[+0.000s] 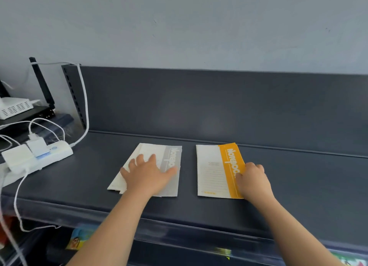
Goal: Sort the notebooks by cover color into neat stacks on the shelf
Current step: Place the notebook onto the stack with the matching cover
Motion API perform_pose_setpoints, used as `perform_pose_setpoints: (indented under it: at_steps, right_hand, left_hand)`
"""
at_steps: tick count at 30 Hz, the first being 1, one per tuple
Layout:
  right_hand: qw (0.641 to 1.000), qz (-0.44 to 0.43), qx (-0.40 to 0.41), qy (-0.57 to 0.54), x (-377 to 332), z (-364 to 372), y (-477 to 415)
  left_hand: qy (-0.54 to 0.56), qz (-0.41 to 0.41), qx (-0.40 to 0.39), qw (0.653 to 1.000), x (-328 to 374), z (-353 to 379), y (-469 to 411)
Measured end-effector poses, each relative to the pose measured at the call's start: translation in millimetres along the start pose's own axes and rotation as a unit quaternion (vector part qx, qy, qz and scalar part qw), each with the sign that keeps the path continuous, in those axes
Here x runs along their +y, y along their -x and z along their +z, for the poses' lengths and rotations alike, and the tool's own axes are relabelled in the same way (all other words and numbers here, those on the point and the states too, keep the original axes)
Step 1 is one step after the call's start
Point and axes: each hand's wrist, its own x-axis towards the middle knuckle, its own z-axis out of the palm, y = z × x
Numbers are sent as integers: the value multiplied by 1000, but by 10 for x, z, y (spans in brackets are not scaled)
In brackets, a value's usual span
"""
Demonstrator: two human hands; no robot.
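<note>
The left hand lies flat, fingers spread, on the grey notebook stack, whose near-left corners are fanned out. The right hand curls against the right edge of the orange notebook stack; I cannot tell if it pinches. Both stacks lie on the shelf. A sideways push could likely shear either stack further out of line.
</note>
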Motion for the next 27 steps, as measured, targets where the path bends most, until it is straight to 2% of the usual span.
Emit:
perform_pose_setpoints:
  at_steps: [3, 13, 22, 25, 27]
  right_hand:
    - [1000, 5, -5, 1, 13, -38, 5]
    - [999, -2, -14, -51, -3, -87, 92]
    - [997, -7, 1, -78, -69, -37, 101]
    - [996, -3, 15, -86, -95, -5, 85]
    - [997, -2, 24, -67, -93, 4, 90]
  left_hand:
    - [-17, 22, -63, 998, 97, 83, 55]
    - [-23, 21, -58, 998, -178, 101, -176]
    - [-56, 44, 3, 997, -201, 110, -222]
    - [-8, 96, 70, 993, -52, 139, -118]
    - [73, 135, 83, 985, 82, 162, -36]
